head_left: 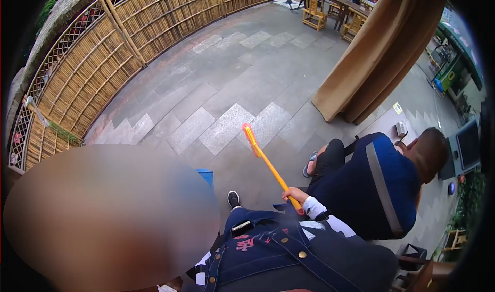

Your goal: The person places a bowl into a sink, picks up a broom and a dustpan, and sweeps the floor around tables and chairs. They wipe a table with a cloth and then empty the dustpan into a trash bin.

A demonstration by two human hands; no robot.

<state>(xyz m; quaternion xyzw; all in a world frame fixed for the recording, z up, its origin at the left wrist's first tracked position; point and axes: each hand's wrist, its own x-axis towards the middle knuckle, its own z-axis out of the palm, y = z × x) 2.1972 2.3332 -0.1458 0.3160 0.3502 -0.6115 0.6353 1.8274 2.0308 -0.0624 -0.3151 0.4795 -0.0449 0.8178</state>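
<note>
My right hand (295, 194) is closed round the lower part of a long yellow-orange handle (276, 174). The tool points forward and up over the paving, its narrow orange-red head (250, 137) at the far end. What kind of head it is I cannot make out. A dark blue apron (247, 258) with brass buttons and red lettering covers my front. My left hand does not show; a large blurred patch fills the lower left.
A seated person in a dark blue top (371, 189) bends forward close on my right. Brown curtains (381, 55) hang beyond. A bamboo fence (175, 19) curves along the far left. Wooden chairs (314, 11) stand at the back. Part of a blue object (205, 176) shows beside the blur.
</note>
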